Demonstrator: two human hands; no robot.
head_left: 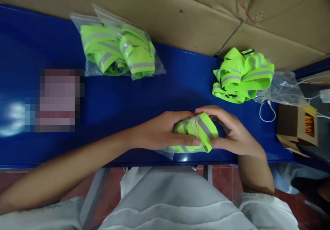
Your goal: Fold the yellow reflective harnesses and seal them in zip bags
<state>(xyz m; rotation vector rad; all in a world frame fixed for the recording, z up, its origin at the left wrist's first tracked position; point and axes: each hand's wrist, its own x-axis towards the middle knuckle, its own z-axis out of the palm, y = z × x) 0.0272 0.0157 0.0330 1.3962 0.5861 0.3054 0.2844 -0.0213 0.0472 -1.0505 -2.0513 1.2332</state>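
Near the front edge of the blue table, my left hand (165, 130) is wrapped round a clear plastic zip bag (167, 152). A folded neon-yellow reflective strap (206, 128) with a grey stripe lies partly in the bag and sticks out of its mouth on the right. My right hand (232, 133) grips the strap's protruding end between thumb and fingers. A loose heap of similar reflective straps (242, 75) rests beyond my right hand. Two filled bags of reflective straps (104, 47) lie overlapping at the back left.
Cardboard (167, 13) lines the back of the blue table (123, 116). Spare clear bags (286, 85), a white cable (268, 116) and an open cardboard box (294, 127) are on the right. A pixelated block (58, 99) covers something at left.
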